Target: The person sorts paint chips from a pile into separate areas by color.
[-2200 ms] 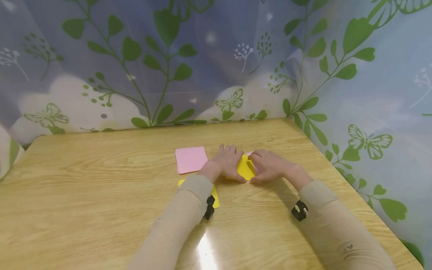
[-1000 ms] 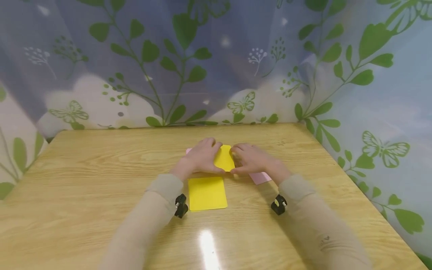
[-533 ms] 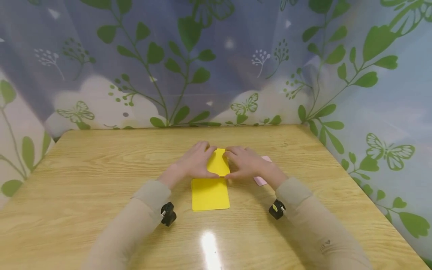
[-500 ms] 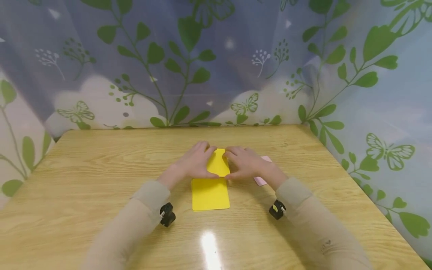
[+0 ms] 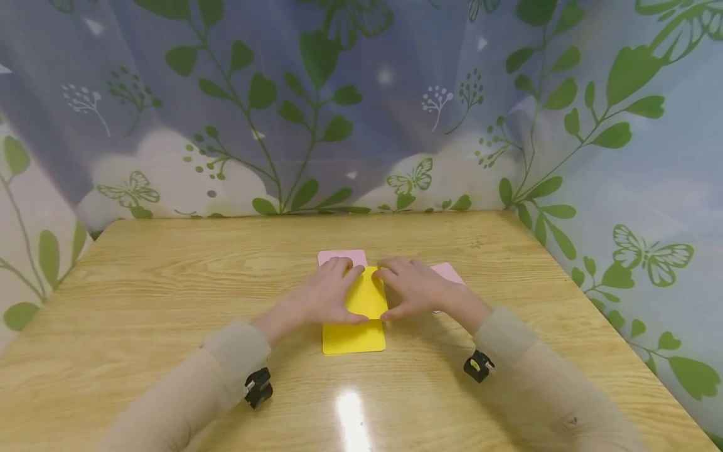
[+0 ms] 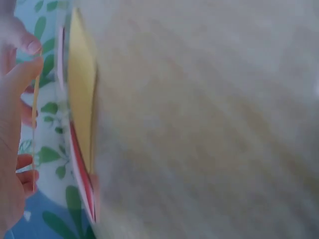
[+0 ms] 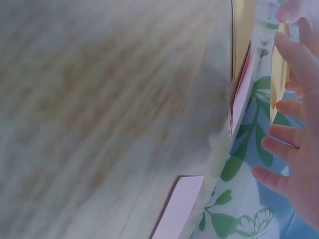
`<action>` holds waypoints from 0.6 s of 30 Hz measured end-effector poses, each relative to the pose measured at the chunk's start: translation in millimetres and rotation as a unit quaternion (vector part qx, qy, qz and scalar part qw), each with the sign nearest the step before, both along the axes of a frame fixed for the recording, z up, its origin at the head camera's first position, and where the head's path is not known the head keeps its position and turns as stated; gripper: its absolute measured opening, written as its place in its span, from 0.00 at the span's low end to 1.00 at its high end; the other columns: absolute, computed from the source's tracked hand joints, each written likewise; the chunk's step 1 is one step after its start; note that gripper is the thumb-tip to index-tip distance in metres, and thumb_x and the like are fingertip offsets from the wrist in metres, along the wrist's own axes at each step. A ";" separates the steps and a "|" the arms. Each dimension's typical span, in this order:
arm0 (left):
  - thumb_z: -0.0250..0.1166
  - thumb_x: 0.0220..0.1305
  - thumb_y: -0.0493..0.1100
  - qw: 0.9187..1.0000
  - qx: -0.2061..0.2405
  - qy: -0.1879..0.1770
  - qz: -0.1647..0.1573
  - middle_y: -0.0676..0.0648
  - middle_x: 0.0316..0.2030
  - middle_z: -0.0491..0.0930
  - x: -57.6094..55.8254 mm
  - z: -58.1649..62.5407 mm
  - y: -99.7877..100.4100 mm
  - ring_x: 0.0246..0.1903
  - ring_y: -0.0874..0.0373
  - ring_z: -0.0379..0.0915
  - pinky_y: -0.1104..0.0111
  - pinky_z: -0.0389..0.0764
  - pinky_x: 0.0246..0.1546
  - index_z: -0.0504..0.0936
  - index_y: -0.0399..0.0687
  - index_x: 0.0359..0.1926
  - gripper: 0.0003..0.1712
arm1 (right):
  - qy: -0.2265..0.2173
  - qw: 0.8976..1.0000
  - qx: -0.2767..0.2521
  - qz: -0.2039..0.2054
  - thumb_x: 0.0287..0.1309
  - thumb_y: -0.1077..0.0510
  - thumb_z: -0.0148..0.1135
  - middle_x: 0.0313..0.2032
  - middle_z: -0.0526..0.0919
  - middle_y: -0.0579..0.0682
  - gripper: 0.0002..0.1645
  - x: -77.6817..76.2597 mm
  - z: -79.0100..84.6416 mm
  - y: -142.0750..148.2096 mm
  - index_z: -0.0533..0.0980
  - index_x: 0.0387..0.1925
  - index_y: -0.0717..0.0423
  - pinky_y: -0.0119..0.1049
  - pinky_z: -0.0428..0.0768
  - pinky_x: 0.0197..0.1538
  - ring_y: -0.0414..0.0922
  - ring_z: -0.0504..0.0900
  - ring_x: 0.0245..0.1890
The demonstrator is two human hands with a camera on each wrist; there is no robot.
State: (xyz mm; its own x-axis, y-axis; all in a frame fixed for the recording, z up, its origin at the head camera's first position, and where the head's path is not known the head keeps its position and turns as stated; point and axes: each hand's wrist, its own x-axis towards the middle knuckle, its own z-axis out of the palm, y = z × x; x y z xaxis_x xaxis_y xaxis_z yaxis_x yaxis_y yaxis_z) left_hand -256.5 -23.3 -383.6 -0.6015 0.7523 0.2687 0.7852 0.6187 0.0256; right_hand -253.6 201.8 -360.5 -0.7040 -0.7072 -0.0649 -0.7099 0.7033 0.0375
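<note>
A square yellow card (image 5: pixel 368 294) is held between both hands, thumbs at its near edge and fingers at its far edge. My left hand (image 5: pixel 324 294) grips its left side, and my right hand (image 5: pixel 417 289) grips its right side. In the left wrist view the held card (image 6: pixel 35 114) shows edge-on, raised off the table. Below it, overlapped in the head view, lies a yellow card stack (image 5: pixel 353 340). Just behind, partly hidden by the left hand, is a pink card stack (image 5: pixel 342 257). Another pink card pile (image 5: pixel 449 272) lies partly behind the right hand.
The cards lie on a wood-grain table (image 5: pixel 169 270). A curtain (image 5: pixel 316 113) with leaves and butterflies closes off the back and the right side. Light glares off the table near its front (image 5: pixel 353 420).
Both hands have carried the yellow card leftward from the right pink pile, past the back pink stack, then toward the body over the yellow stack. The head view has shifted slightly.
</note>
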 end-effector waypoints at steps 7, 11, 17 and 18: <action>0.61 0.44 0.73 1.000 -0.006 -0.017 0.004 0.42 0.45 0.66 17.1 -7.2 0.8 0.44 0.49 0.62 0.63 0.67 0.47 0.69 0.38 0.57 0.51 | -0.017 1.000 -0.002 0.026 0.46 0.29 0.60 0.61 0.66 0.55 0.48 9.5 -4.2 1.0 0.65 0.60 0.56 0.54 0.65 0.58 0.53 0.63 0.61; 0.60 0.44 0.73 0.999 -0.009 -0.032 0.003 0.43 0.45 0.66 24.0 -11.3 1.3 0.43 0.50 0.62 0.64 0.68 0.46 0.68 0.39 0.58 0.51 | -0.036 0.999 -0.001 0.026 0.45 0.30 0.61 0.61 0.67 0.52 0.49 13.7 -6.5 -0.3 0.65 0.61 0.55 0.51 0.63 0.60 0.51 0.63 0.61; 0.59 0.45 0.74 0.999 -0.012 -0.047 0.002 0.42 0.47 0.67 30.8 -20.4 0.4 0.46 0.50 0.62 0.63 0.67 0.49 0.67 0.39 0.59 0.52 | -0.045 0.998 0.013 0.039 0.45 0.28 0.59 0.59 0.68 0.50 0.49 18.0 -11.2 -4.2 0.65 0.60 0.55 0.50 0.67 0.57 0.49 0.64 0.60; 0.59 0.45 0.74 0.999 -0.017 -0.048 0.004 0.42 0.48 0.67 31.7 -21.7 -0.1 0.46 0.51 0.62 0.63 0.67 0.49 0.67 0.39 0.59 0.51 | -0.045 0.998 0.017 0.040 0.45 0.28 0.59 0.58 0.68 0.49 0.49 18.2 -12.0 -4.9 0.66 0.60 0.54 0.49 0.67 0.57 0.49 0.64 0.60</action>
